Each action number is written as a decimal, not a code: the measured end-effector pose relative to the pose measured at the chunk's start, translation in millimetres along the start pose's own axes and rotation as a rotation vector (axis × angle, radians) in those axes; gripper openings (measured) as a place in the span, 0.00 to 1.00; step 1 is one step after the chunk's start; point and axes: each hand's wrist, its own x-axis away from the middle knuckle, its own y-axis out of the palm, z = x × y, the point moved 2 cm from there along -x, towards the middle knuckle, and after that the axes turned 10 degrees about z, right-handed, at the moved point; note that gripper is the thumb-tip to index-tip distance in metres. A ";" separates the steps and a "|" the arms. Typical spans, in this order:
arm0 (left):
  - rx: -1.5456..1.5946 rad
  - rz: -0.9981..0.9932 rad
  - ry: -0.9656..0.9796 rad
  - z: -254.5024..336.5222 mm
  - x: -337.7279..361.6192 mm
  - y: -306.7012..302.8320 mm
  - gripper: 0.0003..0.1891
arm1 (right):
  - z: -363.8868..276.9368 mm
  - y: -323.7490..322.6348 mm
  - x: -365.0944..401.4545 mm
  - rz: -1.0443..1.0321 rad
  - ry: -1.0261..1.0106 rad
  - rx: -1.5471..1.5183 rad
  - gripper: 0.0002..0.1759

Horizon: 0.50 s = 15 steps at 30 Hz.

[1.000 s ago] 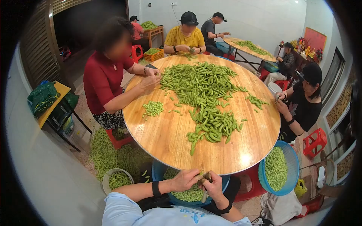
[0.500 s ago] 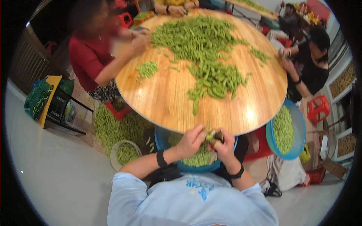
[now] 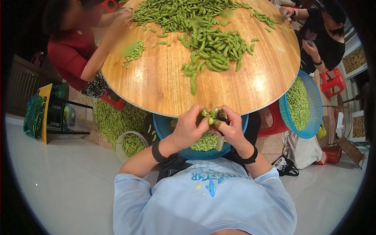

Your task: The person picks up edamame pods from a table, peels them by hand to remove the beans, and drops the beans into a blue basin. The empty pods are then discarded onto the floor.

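Note:
My left hand (image 3: 189, 128) pinches an open green bean pod (image 3: 212, 116) just beyond the table's near edge. Pale green beans show between my fingertips. Facing it, my right hand (image 3: 234, 129) closes on the other end of the pod. Something dark covers part of its thumb and fingers; I cannot make out what. A pale flat strip (image 3: 220, 144) hangs below this hand, its upper end hidden. Under both hands stands a blue tub (image 3: 159, 131) holding shelled beans (image 3: 205, 141). Both wrists wear dark bands.
Unshelled pods (image 3: 211, 47) heap on the round wooden table (image 3: 156, 86). Shelled beans (image 3: 134, 53) lie at its left. Another blue tub (image 3: 315, 102) stands right, a white bucket (image 3: 122, 150) left. One person in red (image 3: 70, 58) and one in black (image 3: 323, 37) sit around the table.
The view has tilted down, so the table sits higher in the picture. My hands stay together at the pod, where more beans now show. The right-hand person's hands have moved apart.

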 end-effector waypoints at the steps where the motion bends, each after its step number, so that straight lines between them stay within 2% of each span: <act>1: -0.278 0.082 0.203 2.7 1.5 0.7 0.07 | 2.0 -1.7 0.4 -0.001 0.004 0.000 0.06; 4: -0.286 0.162 0.304 0.4 1.4 3.4 0.12 | 7.0 -5.7 2.3 -0.004 -0.038 0.046 0.07; 7: -0.237 0.203 0.406 0.0 3.1 4.4 0.11 | 7.5 -2.8 4.5 0.045 0.009 -0.017 0.07; 9: -0.253 0.177 0.371 6.1 9.2 -3.9 0.10 | 3.1 -1.1 8.6 0.026 0.000 0.082 0.08; 11: -0.275 0.158 0.347 17.4 12.4 -22.5 0.09 | 10.7 -7.6 12.3 -0.124 -0.312 0.407 0.09; 13: -0.467 0.186 0.518 32.4 21.8 -51.6 0.09 | 14.0 -11.5 15.0 -0.170 -0.317 0.426 0.09; 15: -0.682 0.125 0.359 38.2 34.5 -90.1 0.13 | 5.2 -10.7 15.9 -0.264 -0.270 0.467 0.09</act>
